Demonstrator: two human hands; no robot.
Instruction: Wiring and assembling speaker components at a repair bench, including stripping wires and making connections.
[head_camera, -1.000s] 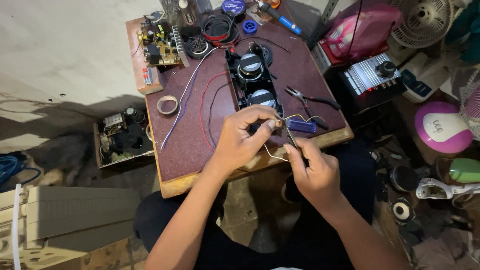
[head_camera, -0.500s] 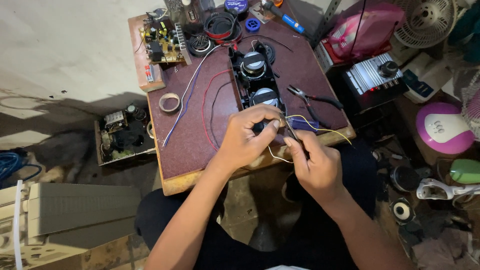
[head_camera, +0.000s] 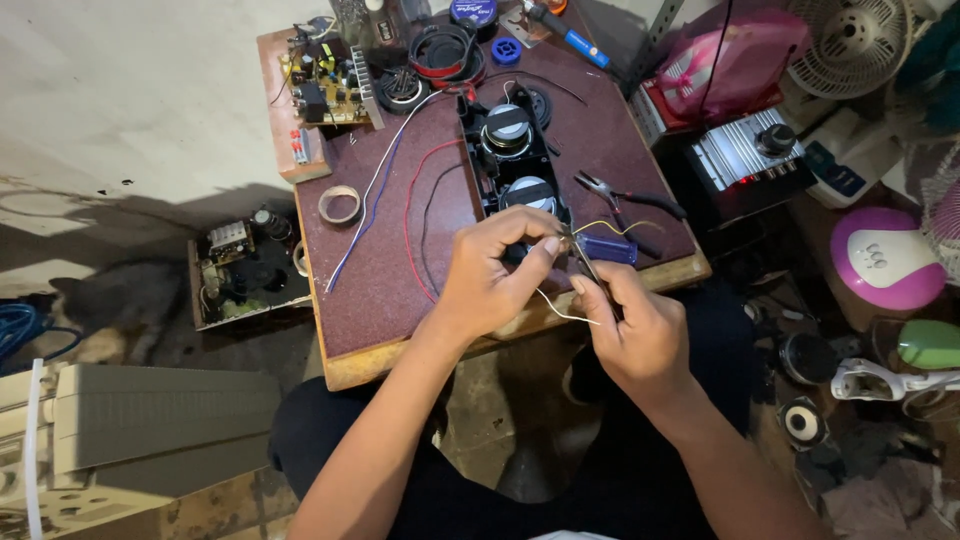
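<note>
Head view: person seated at a low board table (head_camera: 380, 300) with a dark red top, both hands meeting just above its near edge.
Left hand (head_camera: 490, 280): curled nearly closed, thumb and forefinger pinched on wire ends right beside the nearer speaker (head_camera: 528, 193).
Right hand (head_camera: 635, 335): closed round a thin metal tool (head_camera: 583, 262), its tip pointing up into the left-hand pinch; exact tool type too small to tell, looks like tweezers or a fine iron.
White wire (head_camera: 560, 308): loops loose between the two hands, hanging off the table edge.
Yellow wire (head_camera: 610, 225): runs from the pinch point toward the blue part (head_camera: 605, 248) lying just right of the hands.
Speaker housing (head_camera: 515, 165): black, two round drivers, upright on the table, touching or nearly touching the left fingertips.
Pliers (head_camera: 625, 198): lying unused, near the housing's right side.
Tape roll (head_camera: 340, 204): on the table, well apart to the left.
Circuit board (head_camera: 325, 85): far corner, red and blue leads trailing down toward the hands.
Step in hand: judged as joining or stripping fine leads at the speaker, tool tip at the joint.
Next move calls for: steady left pinch, small precise tip motion, keeping the loose white loop clear of the joint.
Risk: thin strands slipping from the pinch.
</note>
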